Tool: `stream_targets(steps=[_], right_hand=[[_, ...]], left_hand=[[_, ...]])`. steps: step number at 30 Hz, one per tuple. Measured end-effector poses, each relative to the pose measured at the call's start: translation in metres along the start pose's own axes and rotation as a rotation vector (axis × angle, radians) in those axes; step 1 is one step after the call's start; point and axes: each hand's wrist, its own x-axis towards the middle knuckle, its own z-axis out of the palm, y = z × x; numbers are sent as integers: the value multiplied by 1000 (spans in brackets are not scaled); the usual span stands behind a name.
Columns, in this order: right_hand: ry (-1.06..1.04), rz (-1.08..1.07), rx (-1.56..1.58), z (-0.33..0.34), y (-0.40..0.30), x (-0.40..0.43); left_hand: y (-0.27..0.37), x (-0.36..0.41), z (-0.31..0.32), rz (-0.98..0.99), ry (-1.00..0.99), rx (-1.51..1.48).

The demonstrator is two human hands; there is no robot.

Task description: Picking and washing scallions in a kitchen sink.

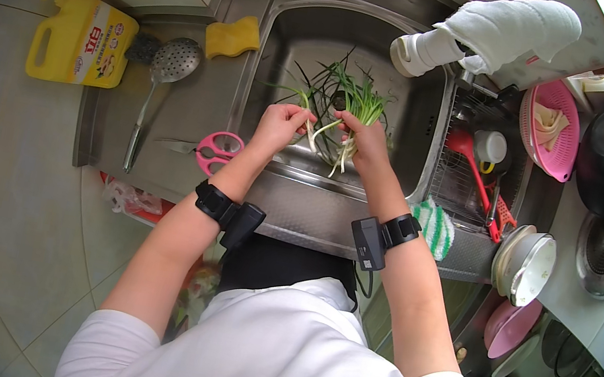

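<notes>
Over the near part of a stainless steel sink [403,164], my right hand [367,142] holds a bunch of green onions [361,99], leaves pointing away from me and white root ends towards me. My left hand [284,125] pinches a green onion stalk [311,137] between thumb and fingers, just left of the bunch. One pale stalk slants from the right hand's fingertips towards it. Loose dark green leaves [326,85] lie on the sink floor around the drain, partly hidden by the bunch.
Left of the sink are pink-handled scissors [217,152], a slotted skimmer [176,60], a yellow sponge [233,38] and a yellow detergent jug [85,41]. A cloth-wrapped faucet [429,53] overhangs the back right. Rightward stand a dish rack [463,186], a green-striped cloth [433,228] and stacked bowls [530,268].
</notes>
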Motion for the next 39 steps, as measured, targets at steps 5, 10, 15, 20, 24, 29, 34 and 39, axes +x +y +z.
stream_targets(steps=[5,10,15,20,24,29,34,39], right_hand=[[-183,20,-116,9,4,0],[-206,-35,-175,5,5,5],[-18,-70,-134,-11,3,11],[32,-19,6,-17,6,16],[220,-66,136,-36,6,26],[150,49,167,-40,-10,18],[65,-26,45,-35,-11,11],[16,-101,-53,-38,-9,4]], left_hand=[[-9,4,6,172,-112,216],[14,-6,12,196,8,427],[15,-10,-1,231,20,416],[10,-10,-18,196,-52,452],[14,-15,-26,269,-33,500],[10,-17,-33,272,-93,735],[21,-8,-31,-250,-284,-190],[36,-14,-34,-290,-336,-481]])
